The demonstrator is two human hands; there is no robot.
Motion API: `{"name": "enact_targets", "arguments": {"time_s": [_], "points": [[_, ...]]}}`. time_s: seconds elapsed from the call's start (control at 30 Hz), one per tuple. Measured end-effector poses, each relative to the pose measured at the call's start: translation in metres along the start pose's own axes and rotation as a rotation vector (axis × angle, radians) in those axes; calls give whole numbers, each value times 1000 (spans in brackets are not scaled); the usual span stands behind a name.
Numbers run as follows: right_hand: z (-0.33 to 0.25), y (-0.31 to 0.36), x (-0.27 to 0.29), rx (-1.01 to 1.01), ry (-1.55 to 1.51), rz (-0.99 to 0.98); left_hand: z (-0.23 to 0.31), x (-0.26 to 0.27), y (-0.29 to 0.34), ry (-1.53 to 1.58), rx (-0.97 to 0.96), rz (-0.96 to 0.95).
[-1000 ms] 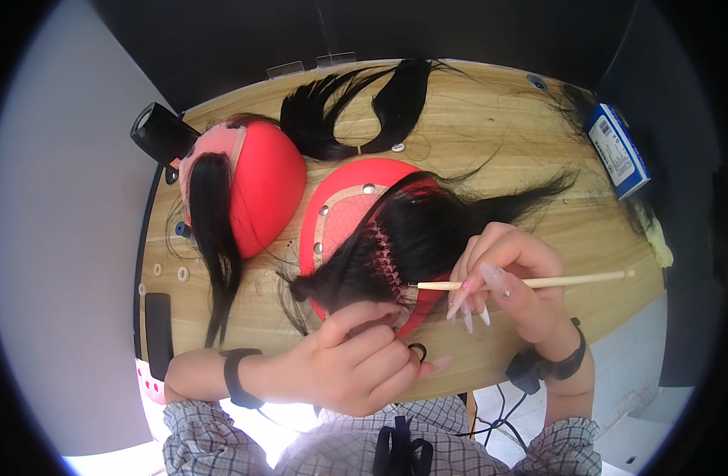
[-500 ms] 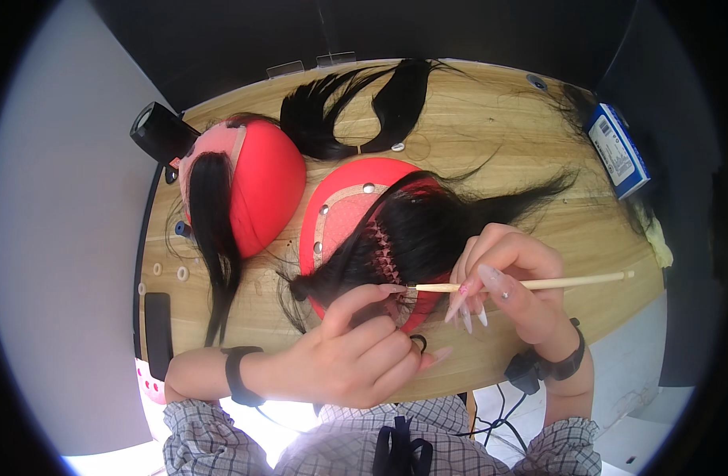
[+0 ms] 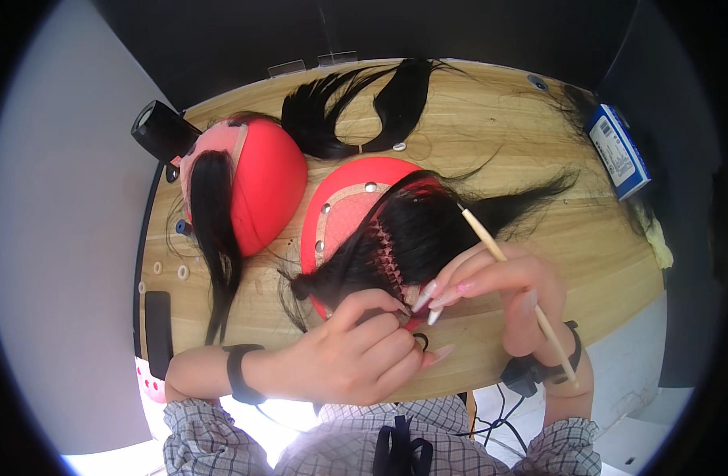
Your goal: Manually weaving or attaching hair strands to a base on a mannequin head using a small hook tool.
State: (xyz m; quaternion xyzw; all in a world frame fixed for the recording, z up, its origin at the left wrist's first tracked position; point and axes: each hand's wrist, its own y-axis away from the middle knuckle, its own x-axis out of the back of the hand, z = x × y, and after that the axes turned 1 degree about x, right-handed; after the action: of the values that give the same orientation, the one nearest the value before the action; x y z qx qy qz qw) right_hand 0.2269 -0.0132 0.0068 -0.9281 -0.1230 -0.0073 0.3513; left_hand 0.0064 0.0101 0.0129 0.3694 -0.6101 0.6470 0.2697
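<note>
One box (image 3: 618,151), contents hidden, sits beyond right fingers (image 3: 491,279).

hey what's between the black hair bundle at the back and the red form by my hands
The head view shows a small shiny oval piece between the hair bundle and the red form, on the wooden table.

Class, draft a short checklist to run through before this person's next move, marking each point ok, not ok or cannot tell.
1. Pale stick held in right hand: ok.
2. Its dark tip aimed at the zigzag pink row: not ok; it points toward the table's far side.
3. Left hand at the near edge of the middle red form: ok.
4. Hair strand pinched in left hand: cannot tell.
5. Loose hair bundle clear of both hands: ok.
</note>
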Motion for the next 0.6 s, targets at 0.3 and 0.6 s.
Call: {"name": "enact_targets", "arguments": {"time_s": [0.3,0.6], "points": [[-4,-7,0,34,281,-13,0,-2,2,27,-1,4],[7,-3,2,-74,101,23,1,-6,1,2,14,71]]}}
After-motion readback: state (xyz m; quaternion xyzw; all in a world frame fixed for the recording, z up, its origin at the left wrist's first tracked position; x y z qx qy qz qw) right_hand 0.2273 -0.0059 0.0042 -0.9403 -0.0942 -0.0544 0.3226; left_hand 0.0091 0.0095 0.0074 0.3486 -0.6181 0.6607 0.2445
